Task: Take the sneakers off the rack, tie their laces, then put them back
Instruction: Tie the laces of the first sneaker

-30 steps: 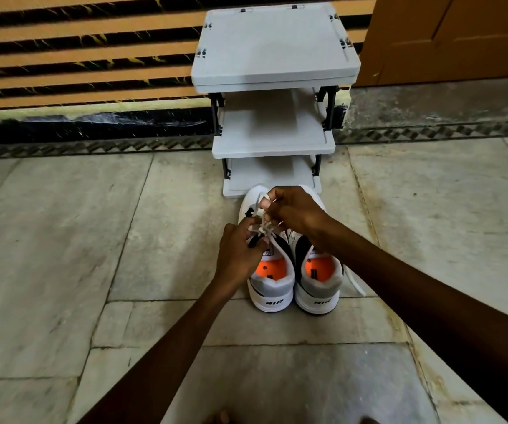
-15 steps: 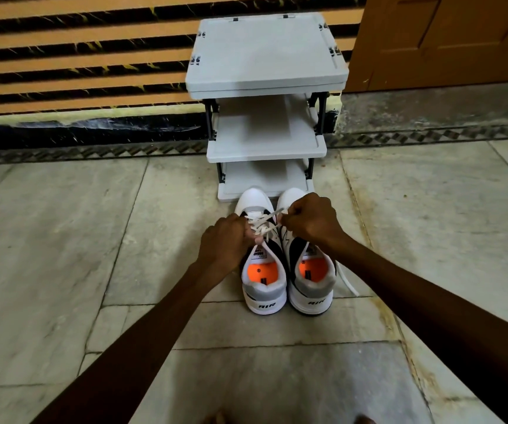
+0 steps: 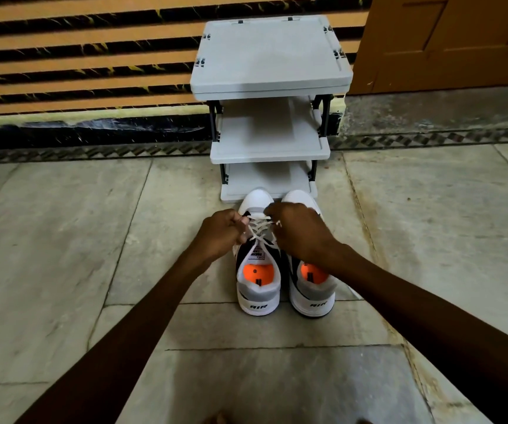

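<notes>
Left hand: fist closed, pinching lace end at left side of left sneaker. Right hand: closed on other lace end, pulled right. White laces: crossed between hands. Right sneaker: touching left sneaker. Pair: on floor, toes just before grey rack.

A home entryway.
Stone floor, a small grey rack against a striped wall, a wooden door beside it, sneakers on the floor.
</notes>
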A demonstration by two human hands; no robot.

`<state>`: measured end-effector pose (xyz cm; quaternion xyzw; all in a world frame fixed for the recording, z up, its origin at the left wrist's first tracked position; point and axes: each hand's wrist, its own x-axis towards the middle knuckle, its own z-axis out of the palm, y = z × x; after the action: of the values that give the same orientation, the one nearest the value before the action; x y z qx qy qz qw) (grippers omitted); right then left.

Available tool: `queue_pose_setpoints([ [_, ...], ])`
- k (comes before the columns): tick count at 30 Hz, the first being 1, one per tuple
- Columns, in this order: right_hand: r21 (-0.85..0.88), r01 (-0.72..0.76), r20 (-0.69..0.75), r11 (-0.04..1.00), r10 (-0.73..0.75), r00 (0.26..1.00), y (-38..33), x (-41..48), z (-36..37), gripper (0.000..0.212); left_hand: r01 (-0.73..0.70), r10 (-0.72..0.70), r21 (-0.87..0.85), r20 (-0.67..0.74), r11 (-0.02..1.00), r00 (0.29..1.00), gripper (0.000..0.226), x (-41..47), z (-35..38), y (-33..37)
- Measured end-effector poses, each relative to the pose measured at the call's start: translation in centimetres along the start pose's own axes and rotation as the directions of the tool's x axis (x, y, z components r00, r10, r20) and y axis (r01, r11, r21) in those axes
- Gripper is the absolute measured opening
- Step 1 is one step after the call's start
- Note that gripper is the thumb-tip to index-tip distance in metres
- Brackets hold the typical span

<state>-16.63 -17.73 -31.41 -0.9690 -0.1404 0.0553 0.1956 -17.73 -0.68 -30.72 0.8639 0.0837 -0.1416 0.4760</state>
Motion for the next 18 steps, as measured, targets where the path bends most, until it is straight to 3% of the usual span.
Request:
queue_pose_setpoints([
  [3,0.047,-0.018,0.148,0.999,0.011,0.989,-0.5,-0.2,1.4,0.022,0.045,-0.047,-0.137,-0.017,0.990,0.999,0.024,0.0,0.4,0.3],
  [7,0.068,-0.050,0.103,0.996,0.042,0.994,-0.5,-0.4,1.8,0.016,-0.041,0.090,0.275,-0.170,0.961,0.981,0.023,0.3,0.0,-0.3],
  [10,0.072,-0.051,0.089,0.996,0.045,0.995,-0.4,-0.5,1.6,0.014,-0.041,0.226,0.654,-0.201,0.755,0.953,0.023,-0.2,-0.2,0.2],
  [14,0.028,-0.051,0.066,0.998,0.050,0.997,-0.5,-0.5,1.4,0.012,-0.029,0.398,0.888,-0.176,0.459,0.900,0.023,-0.4,0.5,1.7],
  [16,0.003,-0.075,0.044,0.997,0.074,0.996,-0.7,-0.5,1.3,0.015,0.005,0.362,0.920,-0.159,0.392,0.918,0.025,-0.3,0.6,1.7],
  [18,-0.063,-0.100,0.023,0.993,0.102,0.995,-0.7,-0.4,1.2,0.019,0.037,0.255,0.921,-0.146,0.388,0.956,0.023,-0.1,0.4,1.1],
])
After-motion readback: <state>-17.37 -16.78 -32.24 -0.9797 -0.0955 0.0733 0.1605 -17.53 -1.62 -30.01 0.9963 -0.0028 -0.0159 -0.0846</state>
